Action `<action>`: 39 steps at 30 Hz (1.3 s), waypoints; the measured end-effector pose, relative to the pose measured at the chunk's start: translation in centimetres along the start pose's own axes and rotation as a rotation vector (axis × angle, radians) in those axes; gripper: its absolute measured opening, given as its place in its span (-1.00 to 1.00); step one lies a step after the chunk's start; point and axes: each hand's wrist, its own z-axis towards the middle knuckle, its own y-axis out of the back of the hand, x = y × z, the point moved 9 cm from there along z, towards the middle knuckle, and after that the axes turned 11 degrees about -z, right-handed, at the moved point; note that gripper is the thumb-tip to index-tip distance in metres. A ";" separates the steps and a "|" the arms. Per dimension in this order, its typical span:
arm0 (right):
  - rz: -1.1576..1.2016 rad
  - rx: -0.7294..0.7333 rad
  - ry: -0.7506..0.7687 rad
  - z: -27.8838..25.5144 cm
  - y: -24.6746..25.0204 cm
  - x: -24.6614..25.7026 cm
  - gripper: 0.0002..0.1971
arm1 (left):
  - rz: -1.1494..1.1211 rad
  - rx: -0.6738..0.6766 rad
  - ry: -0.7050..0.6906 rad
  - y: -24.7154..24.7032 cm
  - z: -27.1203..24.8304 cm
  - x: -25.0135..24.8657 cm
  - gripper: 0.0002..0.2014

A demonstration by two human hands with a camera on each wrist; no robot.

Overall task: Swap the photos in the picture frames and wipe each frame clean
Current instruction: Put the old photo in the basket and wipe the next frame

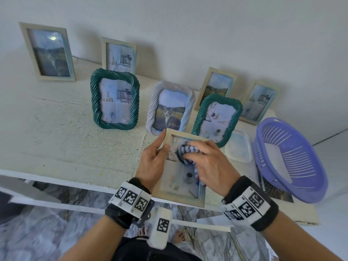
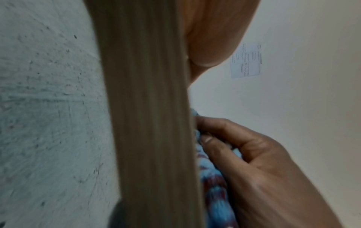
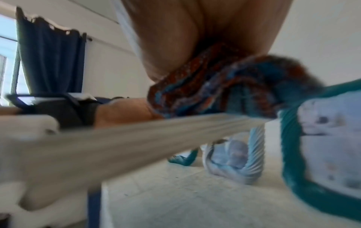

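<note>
Head view: white table (image 1: 56,140) carries a purple colander (image 1: 293,162) at its right edge and six standing frames along the back. Pale wooden frame (image 1: 180,194) is held over the front edge, glass up. Left hand (image 1: 152,162) grips its left rail, thumb curled over the front and fingers behind. Right hand (image 1: 209,162) presses a bunched striped cloth (image 1: 188,149) against the glass, fingers curled over it. Clear plastic lid (image 1: 239,147) lies beside the colander.
</note>
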 end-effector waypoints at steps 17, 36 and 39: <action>0.157 0.068 0.042 0.9 -1.8 2.1 -0.71 | -0.079 0.010 -0.023 0.2 -0.1 -0.2 -0.57; 0.200 0.151 0.198 -1.8 -2.5 6.4 -0.64 | -0.100 -0.067 0.012 1.3 1.1 -0.2 -0.61; 0.150 0.168 0.201 -2.9 -2.5 6.1 -0.67 | -0.063 -0.063 0.014 1.1 0.7 0.1 -0.61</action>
